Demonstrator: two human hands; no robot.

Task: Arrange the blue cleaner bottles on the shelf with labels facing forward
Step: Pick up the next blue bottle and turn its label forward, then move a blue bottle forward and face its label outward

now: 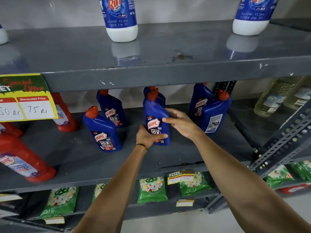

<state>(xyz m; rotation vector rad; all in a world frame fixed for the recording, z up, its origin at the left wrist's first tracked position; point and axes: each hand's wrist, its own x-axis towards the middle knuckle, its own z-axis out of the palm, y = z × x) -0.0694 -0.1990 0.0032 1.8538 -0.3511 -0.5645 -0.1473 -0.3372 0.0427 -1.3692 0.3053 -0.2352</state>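
Several blue cleaner bottles with red caps stand on the grey middle shelf (70,158). My left hand (148,136) and my right hand (180,122) both grip the centre bottle (154,111), whose label faces forward. Behind it another blue bottle (148,89) is mostly hidden. To the left stand a front bottle (102,130) and a rear bottle (111,109), labels forward. On the right, one bottle (212,113) shows its back label, and the bottle behind it (200,101) shows its front label.
Red cleaner bottles (21,158) stand at the shelf's left, under a yellow price tag (27,98). White and blue detergent bottles (121,17) stand on the upper shelf. Clear bottles (276,98) sit far right. Green packets (152,189) fill the lower shelf.
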